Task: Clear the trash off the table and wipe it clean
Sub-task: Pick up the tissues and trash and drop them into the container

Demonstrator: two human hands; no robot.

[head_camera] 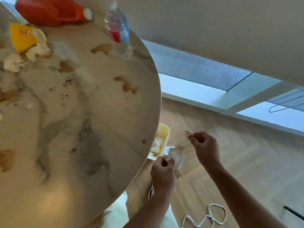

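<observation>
Both hands are off the desk's edge (pixel 153 102), out over the wood floor (pixel 246 162). The left hand (pixel 162 173) pinches a crumpled, stained tissue wad (pixel 176 156) between thumb and fingers, and the wad hangs just above and to the right of the knuckles. The right hand (pixel 204 145) pinches a small pale scrap (pixel 188 133) at its fingertips; its remaining fingers are curled. The yellow bin (pixel 162 140) sits on the floor, half tucked under the desk rim, up and to the left of both hands. It is nearer the left hand, whose wad almost overlaps its right wall. Its long axis runs away from the person; the inside shows pale peel-like scraps. Judgement: the coming drop turns on carrying each piece left over the bin mouth, a shorter trip for the left hand. The tissue is soft, light and ragged, so it may flutter or snag rather than fall straight. Remaining work lies far up and left of the hands on the glossy marbled desk: brown spill patches (pixel 126 85), pale husk-like scraps (pixel 39 51), a yellow carton (pixel 23 37), a red jug (pixel 49 11) on its side, and a clear plastic water bottle (pixel 119 30). A white cable (pixel 209 216) loops on the floor below the right forearm.
</observation>
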